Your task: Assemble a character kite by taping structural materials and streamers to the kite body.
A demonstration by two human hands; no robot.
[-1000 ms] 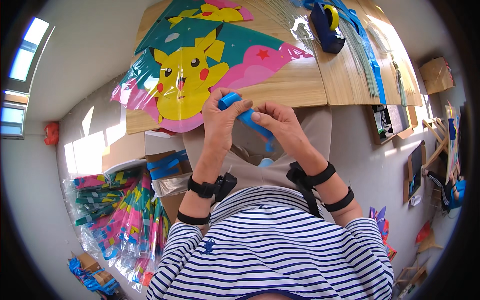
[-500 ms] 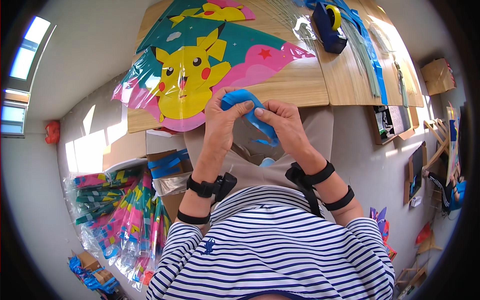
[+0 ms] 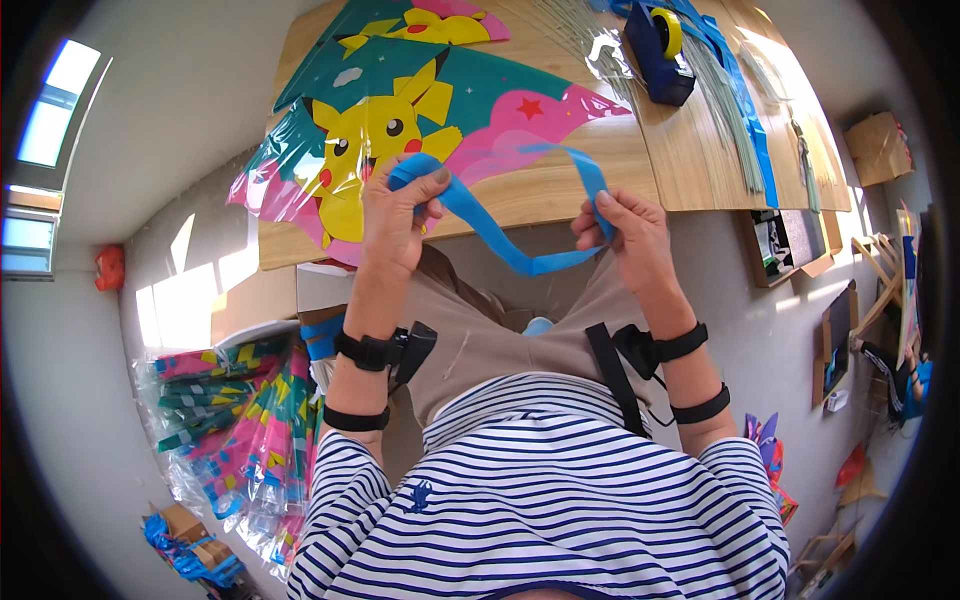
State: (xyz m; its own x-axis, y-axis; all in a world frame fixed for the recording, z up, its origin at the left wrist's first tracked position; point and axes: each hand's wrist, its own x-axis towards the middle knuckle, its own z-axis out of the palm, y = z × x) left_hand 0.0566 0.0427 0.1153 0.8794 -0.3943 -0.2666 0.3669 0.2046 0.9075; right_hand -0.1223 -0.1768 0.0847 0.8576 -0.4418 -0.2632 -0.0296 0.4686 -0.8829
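A blue plastic ribbon (image 3: 500,240) hangs in a slack loop between my two hands, above my lap at the table's near edge. My left hand (image 3: 395,215) pinches one bunched part of it between thumb and fingers. The other part is gripped by my right hand (image 3: 630,230), its fingers curled in. Just beyond the left hand lies a kite sheet (image 3: 530,110) in green and pink, with a big yellow cartoon figure, its glossy film catching the light. A second similar sheet (image 3: 450,28) lies partly over it at the far side.
On the table (image 3: 600,170), a dark blue tape dispenser (image 3: 660,60) with yellow tape stands far right, beside thin pale rods (image 3: 725,120) and blue strips (image 3: 750,130). Folded kites in clear film (image 3: 240,430) are heaped at lower left. Another person (image 3: 905,375) is at the far right edge.
My hands have moved apart, left hand leftward and right hand rightward. The blue ribbon, bunched between them before, is now spread into a long loop.
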